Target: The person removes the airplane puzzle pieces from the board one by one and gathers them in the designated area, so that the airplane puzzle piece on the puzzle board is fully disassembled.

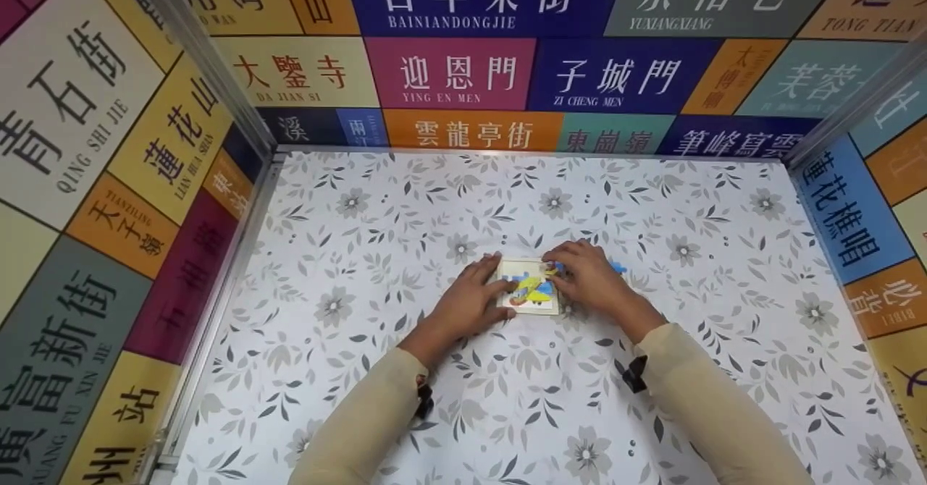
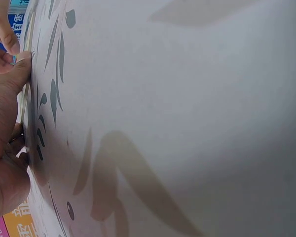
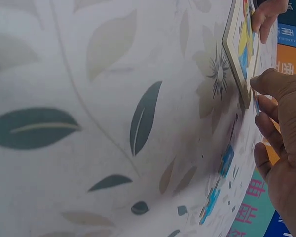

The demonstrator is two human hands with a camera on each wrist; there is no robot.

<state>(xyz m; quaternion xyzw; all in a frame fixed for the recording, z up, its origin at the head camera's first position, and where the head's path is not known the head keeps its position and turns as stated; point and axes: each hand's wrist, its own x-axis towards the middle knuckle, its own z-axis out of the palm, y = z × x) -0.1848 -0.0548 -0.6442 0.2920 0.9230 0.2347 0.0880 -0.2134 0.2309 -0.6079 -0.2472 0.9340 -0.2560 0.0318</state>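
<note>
A small jigsaw puzzle tray (image 1: pixel 531 312) with a pale wooden rim lies flat on the table, holding a partly assembled yellow and blue picture. My left hand (image 1: pixel 471 300) grips the tray along its left side, thumb at the near corner and one finger reaching onto the picture. At the tray's upper right, my right hand (image 1: pixel 594 279) pinches a puzzle piece (image 3: pixel 257 104) between thumb and fingers; most of it is hidden. In the right wrist view, the tray (image 3: pixel 235 52) shows just beside that thumb. The left wrist view catches the left hand (image 2: pixel 5 123) at the tray's edge.
Loose blue puzzle pieces (image 1: pixel 618 268) lie right of the tray, partly behind the right hand; the right wrist view shows a blue piece (image 3: pixel 210 203) there. The table (image 1: pixel 347 369) has a floral cover. Panels with street names (image 1: pixel 449 72) wall it on three sides.
</note>
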